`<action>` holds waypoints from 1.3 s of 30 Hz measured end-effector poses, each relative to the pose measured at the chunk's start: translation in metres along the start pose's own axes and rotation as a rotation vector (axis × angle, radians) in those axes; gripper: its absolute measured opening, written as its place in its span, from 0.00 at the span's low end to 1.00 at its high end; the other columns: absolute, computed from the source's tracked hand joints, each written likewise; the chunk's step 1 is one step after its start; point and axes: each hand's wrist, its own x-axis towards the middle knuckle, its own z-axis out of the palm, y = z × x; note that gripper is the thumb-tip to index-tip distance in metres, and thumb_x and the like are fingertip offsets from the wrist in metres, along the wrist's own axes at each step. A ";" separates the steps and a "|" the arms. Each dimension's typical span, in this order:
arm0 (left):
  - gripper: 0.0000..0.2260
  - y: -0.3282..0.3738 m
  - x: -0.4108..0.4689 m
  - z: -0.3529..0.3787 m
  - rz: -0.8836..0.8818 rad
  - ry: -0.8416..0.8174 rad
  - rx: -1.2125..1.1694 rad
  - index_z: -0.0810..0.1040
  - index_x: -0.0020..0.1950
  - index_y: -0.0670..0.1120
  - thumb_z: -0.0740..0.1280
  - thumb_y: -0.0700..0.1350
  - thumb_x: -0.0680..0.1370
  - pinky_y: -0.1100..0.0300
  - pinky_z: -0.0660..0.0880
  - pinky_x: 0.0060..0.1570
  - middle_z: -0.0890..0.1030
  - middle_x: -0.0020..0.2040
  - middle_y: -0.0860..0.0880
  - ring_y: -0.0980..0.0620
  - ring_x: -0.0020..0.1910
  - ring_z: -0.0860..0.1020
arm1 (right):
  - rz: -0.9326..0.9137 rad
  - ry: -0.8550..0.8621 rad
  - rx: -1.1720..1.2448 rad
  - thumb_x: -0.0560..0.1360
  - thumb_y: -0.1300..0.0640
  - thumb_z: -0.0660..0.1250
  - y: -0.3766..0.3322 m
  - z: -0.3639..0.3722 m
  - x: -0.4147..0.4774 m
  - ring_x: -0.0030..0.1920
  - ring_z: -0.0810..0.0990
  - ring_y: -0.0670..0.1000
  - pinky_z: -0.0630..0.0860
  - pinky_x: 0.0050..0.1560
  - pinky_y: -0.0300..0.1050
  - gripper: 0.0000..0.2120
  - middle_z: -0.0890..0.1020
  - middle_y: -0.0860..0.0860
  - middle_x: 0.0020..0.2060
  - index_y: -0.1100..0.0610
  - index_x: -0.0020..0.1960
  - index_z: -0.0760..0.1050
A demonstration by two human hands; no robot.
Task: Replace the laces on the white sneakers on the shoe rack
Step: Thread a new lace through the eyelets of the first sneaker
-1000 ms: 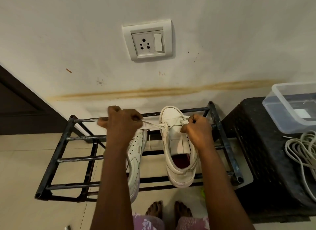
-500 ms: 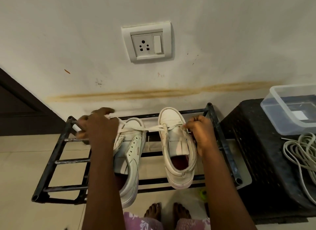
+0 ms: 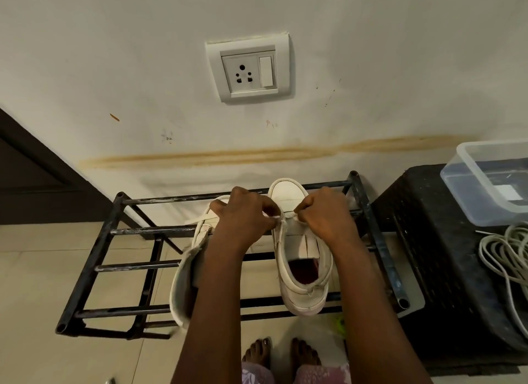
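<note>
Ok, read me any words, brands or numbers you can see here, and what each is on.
No text can be read.
White label in the clear box: too blurred to tell if printed.
Right-hand sneaker, left-hand sneaker, wall socket: no marking visible.

Stained cream wall over a pale tiled floor.

The wall (image 3: 114,55) carries a white socket plate (image 3: 249,69) with one three-pin outlet and a switch beside it. Below the plate a long brown streak (image 3: 257,155) runs sideways across the paint, with small scuffs and an orange fleck (image 3: 114,117) above it. At the left a dark brown door (image 3: 34,178) meets the wall. The floor (image 3: 34,269) is beige tile with thin joints. At the right stands a black textured stand (image 3: 428,212), close to the wall; on it sit a clear plastic box (image 3: 485,183) and, nearer the camera, a coil of white cable (image 3: 508,255). The light is soft and even.
</note>
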 end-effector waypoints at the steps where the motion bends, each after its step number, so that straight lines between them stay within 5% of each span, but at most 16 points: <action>1: 0.08 0.000 0.000 0.002 0.005 0.013 0.005 0.80 0.54 0.59 0.67 0.52 0.75 0.47 0.58 0.60 0.77 0.52 0.58 0.54 0.65 0.62 | 0.005 0.016 -0.012 0.74 0.64 0.64 0.000 0.001 0.000 0.51 0.80 0.51 0.68 0.47 0.35 0.11 0.83 0.54 0.51 0.58 0.52 0.83; 15: 0.04 -0.006 -0.009 0.010 0.014 0.333 0.018 0.82 0.42 0.53 0.69 0.45 0.70 0.53 0.51 0.53 0.72 0.39 0.58 0.56 0.59 0.66 | 0.066 0.119 0.065 0.74 0.65 0.65 0.001 0.010 -0.003 0.46 0.81 0.53 0.76 0.47 0.42 0.10 0.84 0.55 0.47 0.58 0.48 0.84; 21: 0.05 -0.008 -0.009 0.009 0.063 0.093 0.001 0.80 0.47 0.58 0.66 0.52 0.73 0.47 0.55 0.59 0.77 0.45 0.61 0.56 0.62 0.66 | 0.052 0.113 0.127 0.74 0.68 0.63 0.001 0.005 -0.008 0.49 0.79 0.50 0.74 0.49 0.39 0.14 0.82 0.55 0.52 0.57 0.53 0.82; 25: 0.10 -0.006 -0.006 0.010 0.015 0.094 -0.040 0.78 0.53 0.58 0.59 0.52 0.77 0.46 0.55 0.59 0.78 0.48 0.58 0.54 0.63 0.65 | -0.037 0.020 -0.005 0.73 0.68 0.63 -0.006 0.008 -0.008 0.57 0.78 0.54 0.76 0.59 0.49 0.17 0.79 0.57 0.60 0.55 0.58 0.80; 30: 0.11 -0.009 0.000 0.013 -0.010 0.047 0.017 0.79 0.58 0.58 0.59 0.54 0.79 0.46 0.58 0.58 0.79 0.56 0.56 0.50 0.65 0.64 | -0.092 0.048 -0.191 0.76 0.62 0.65 -0.012 0.011 -0.013 0.57 0.78 0.55 0.77 0.56 0.48 0.13 0.78 0.56 0.59 0.57 0.59 0.79; 33: 0.11 -0.012 0.001 0.012 -0.024 0.035 -0.058 0.81 0.55 0.56 0.65 0.56 0.77 0.47 0.61 0.61 0.80 0.55 0.55 0.50 0.64 0.67 | -0.090 0.119 -0.157 0.76 0.61 0.65 -0.011 0.013 -0.013 0.52 0.80 0.53 0.77 0.51 0.43 0.11 0.81 0.55 0.55 0.57 0.57 0.80; 39: 0.05 -0.003 -0.001 0.010 0.036 0.180 -0.049 0.82 0.47 0.56 0.68 0.48 0.74 0.51 0.56 0.50 0.80 0.42 0.58 0.57 0.56 0.73 | -0.003 0.289 -0.017 0.77 0.58 0.65 -0.011 0.015 -0.018 0.49 0.81 0.52 0.78 0.50 0.43 0.10 0.82 0.54 0.52 0.57 0.57 0.80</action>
